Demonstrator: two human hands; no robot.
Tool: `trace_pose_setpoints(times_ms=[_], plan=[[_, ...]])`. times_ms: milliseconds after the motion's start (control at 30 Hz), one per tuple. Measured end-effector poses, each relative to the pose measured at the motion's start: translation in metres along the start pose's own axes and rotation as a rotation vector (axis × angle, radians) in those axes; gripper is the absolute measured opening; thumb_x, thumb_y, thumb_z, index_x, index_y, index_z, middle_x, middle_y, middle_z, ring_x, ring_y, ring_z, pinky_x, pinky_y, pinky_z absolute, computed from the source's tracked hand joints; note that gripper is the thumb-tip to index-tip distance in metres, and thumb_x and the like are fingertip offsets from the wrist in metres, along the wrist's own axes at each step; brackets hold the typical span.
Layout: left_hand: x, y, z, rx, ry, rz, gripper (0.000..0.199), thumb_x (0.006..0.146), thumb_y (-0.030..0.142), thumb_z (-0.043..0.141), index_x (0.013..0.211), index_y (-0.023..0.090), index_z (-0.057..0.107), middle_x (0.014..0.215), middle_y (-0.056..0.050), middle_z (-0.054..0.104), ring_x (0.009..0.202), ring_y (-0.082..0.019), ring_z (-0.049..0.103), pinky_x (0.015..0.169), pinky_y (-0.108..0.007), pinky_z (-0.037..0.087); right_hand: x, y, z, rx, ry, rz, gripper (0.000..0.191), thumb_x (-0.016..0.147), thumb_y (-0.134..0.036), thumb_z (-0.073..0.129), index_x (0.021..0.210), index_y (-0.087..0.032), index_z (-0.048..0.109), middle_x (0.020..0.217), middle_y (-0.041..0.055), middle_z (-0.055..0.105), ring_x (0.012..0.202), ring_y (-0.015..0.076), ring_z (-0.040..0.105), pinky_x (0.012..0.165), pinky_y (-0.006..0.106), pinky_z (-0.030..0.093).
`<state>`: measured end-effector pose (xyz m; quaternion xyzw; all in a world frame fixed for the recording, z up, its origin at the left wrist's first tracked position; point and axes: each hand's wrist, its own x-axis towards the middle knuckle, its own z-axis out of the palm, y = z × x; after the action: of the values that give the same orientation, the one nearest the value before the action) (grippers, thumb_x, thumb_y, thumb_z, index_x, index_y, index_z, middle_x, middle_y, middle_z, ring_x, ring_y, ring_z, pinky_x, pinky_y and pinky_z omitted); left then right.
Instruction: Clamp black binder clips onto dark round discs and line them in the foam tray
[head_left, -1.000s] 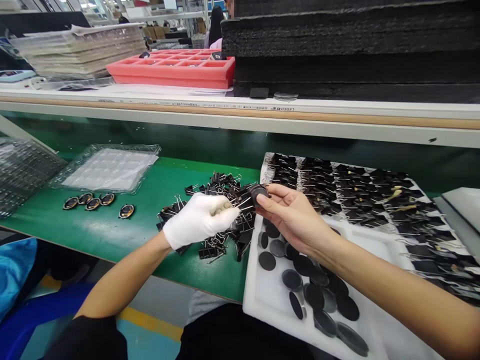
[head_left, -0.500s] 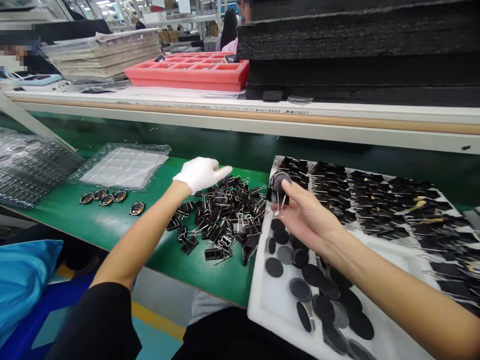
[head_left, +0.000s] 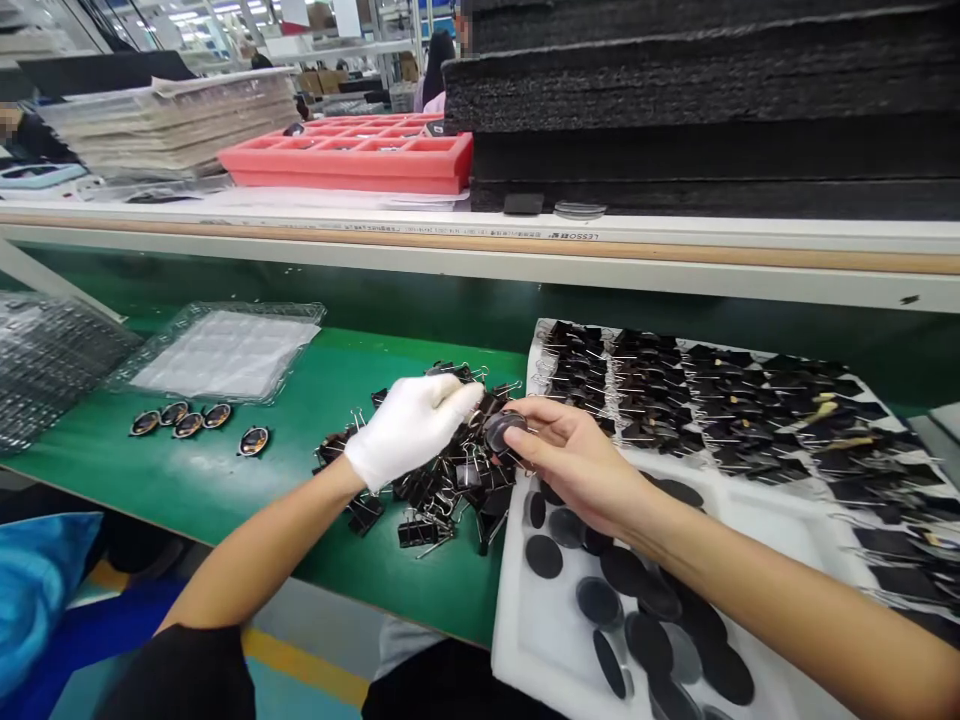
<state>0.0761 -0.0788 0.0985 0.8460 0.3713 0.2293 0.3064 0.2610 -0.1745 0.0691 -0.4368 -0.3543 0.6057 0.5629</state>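
My right hand, bare, pinches a round dark piece between thumb and fingers, just left of the white tray. In the earlier frame silver clip handles show on this piece. My left hand, in a white glove, reaches over the heap of black binder clips. Its thumb and fingers are pressed together close beside the round piece; whatever sits at their tips is hidden. Loose dark discs lie in the white foam tray below my right forearm.
Rows of clipped black pieces fill the tray at the far right. Several round watch-like parts and a clear plastic tray lie on the green table to the left. A shelf edge crosses behind, bearing a red foam tray.
My right hand has moved left and down with the round piece, off the tray's corner to the clip heap. My left hand has come lower and right, its fingers now near that piece.
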Motion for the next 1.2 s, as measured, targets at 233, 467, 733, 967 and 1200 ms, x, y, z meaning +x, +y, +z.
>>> trace_pose_setpoints(times_ms=[233, 467, 733, 967, 1200], plan=[[-0.019, 0.007, -0.006, 0.058, -0.159, -0.083, 0.047, 0.096, 0.052, 0.052, 0.064, 0.021, 0.040, 0.056, 0.006, 0.044, 0.055, -0.010, 0.040, 0.054, -0.027, 0.029, -0.003, 0.000, -0.003, -0.127, -0.039, -0.026, 0.030, 0.068, -0.038, 0.095, 0.091, -0.026, 0.079, 0.089, 0.0003, 0.075, 0.084, 0.0164, 0.066, 0.085, 0.033, 0.052], [-0.020, 0.007, -0.010, 0.019, -0.154, -0.122, 0.042, 0.086, 0.047, 0.058, 0.059, 0.020, 0.040, 0.055, 0.006, 0.038, 0.054, -0.009, 0.034, 0.050, -0.026, 0.027, -0.011, -0.011, -0.008, -0.308, -0.020, -0.134, 0.018, 0.081, -0.040, 0.086, 0.093, -0.028, 0.078, 0.116, 0.0034, 0.075, 0.112, 0.0217, 0.067, 0.099, 0.036, 0.050], [-0.009, -0.021, -0.037, 0.041, 0.038, -0.193, 0.046, 0.084, 0.058, 0.063, 0.060, 0.020, 0.054, 0.054, 0.003, 0.049, 0.053, -0.011, 0.044, 0.053, -0.026, 0.036, -0.010, -0.025, -0.016, -0.424, -0.057, -0.018, 0.022, 0.083, -0.046, 0.082, 0.092, -0.027, 0.078, 0.095, 0.0023, 0.077, 0.083, 0.0182, 0.068, 0.072, 0.032, 0.051], [0.035, -0.144, -0.082, 0.264, -0.040, -0.704, 0.065, 0.094, 0.068, 0.034, 0.062, 0.020, 0.065, 0.056, -0.006, 0.063, 0.055, -0.020, 0.061, 0.070, -0.035, 0.052, 0.055, -0.037, 0.008, -0.524, -0.137, 0.148, 0.046, 0.068, -0.045, 0.092, 0.106, -0.025, 0.076, 0.091, 0.0059, 0.074, 0.073, 0.0197, 0.066, 0.051, 0.028, 0.039], [0.061, -0.163, -0.114, 0.517, -0.118, -0.771, 0.083, 0.083, 0.088, 0.034, 0.063, 0.017, 0.072, 0.065, -0.018, 0.071, 0.071, -0.033, 0.072, 0.084, -0.045, 0.054, 0.191, -0.019, 0.060, -1.060, -0.347, -0.014, 0.059, 0.056, -0.026, 0.096, 0.107, -0.021, 0.067, 0.089, 0.0033, 0.070, 0.076, 0.0218, 0.064, 0.064, 0.034, 0.050]])
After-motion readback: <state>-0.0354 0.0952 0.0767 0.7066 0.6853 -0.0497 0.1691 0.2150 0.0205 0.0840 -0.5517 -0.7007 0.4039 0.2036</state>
